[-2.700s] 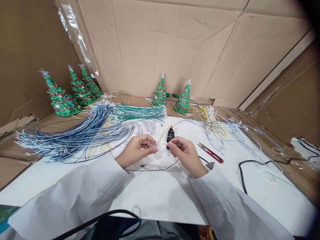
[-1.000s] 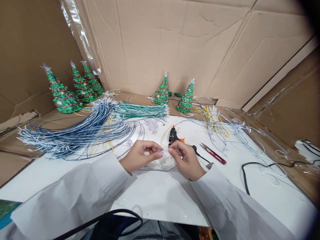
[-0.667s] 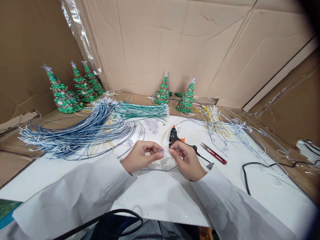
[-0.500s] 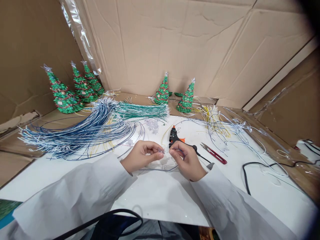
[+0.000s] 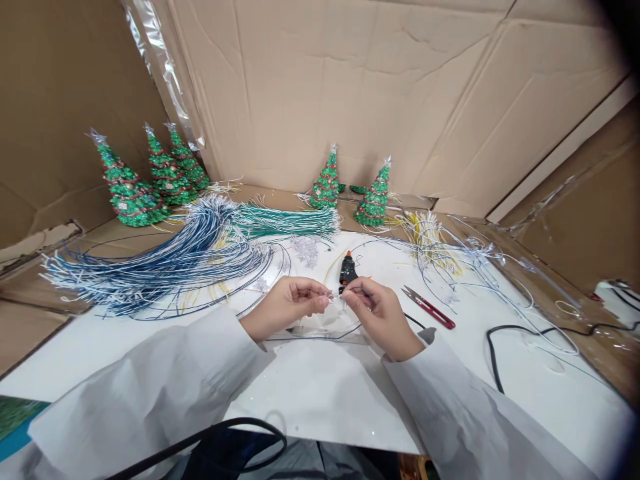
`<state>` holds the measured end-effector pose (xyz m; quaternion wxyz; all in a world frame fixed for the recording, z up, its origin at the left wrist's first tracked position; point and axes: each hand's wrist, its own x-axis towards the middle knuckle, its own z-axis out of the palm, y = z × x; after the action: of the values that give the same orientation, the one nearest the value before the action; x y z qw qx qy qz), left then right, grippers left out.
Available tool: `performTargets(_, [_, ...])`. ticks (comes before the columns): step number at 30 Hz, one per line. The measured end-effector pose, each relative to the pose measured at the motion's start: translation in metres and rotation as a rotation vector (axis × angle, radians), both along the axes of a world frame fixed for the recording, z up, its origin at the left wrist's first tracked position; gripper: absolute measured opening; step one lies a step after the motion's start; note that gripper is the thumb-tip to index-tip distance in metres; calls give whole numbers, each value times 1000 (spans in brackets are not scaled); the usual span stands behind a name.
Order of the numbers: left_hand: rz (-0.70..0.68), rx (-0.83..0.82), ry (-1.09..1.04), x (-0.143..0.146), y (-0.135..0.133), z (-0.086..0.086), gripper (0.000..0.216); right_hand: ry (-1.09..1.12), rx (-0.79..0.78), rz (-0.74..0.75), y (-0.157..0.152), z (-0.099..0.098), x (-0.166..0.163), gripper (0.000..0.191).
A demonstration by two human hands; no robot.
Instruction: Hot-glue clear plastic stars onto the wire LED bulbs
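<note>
Between the thumb and fingers of my left hand (image 5: 285, 305) is a small clear plastic star (image 5: 330, 298), partly covered by the fingertips. Close to it on the right, my right hand (image 5: 380, 317) is closed in a pinch on the tip of a thin wire. Blue wire (image 5: 325, 339) curves beneath both hands above the white board and seems to run up into the right hand. A black glue gun (image 5: 347, 268) with an orange nozzle lies just behind the right fingers, which hide its handle.
Red-handled thread snips (image 5: 434, 312) lie to the right. Bundles of blue wire (image 5: 150, 273), green wire (image 5: 285, 221) and yellow wire (image 5: 430, 237) spread across the back. Clear pieces (image 5: 305, 251) form a pile. Several small Christmas trees (image 5: 373, 200) stand by the cardboard wall (image 5: 350, 87).
My right hand has shifted slightly right and up, widening the small gap between my fingertips. My left hand still pinches the clear star, almost in the same place.
</note>
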<state>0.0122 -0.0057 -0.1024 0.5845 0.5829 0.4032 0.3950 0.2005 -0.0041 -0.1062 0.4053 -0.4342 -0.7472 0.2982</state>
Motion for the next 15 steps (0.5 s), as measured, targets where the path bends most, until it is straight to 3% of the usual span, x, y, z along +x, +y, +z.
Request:
performTargets(4, [4,154,54,-4,2,-1,43,35,-63,-17,3,-4,0,24])
performTargets(10, [33,594,352,-8,2,-1,31,143,-194,-18,6,-4,-2,26])
performTargets(15, [90,774,480,-7,-1,-4,19,189,-235,4,4,-2,-5,26])
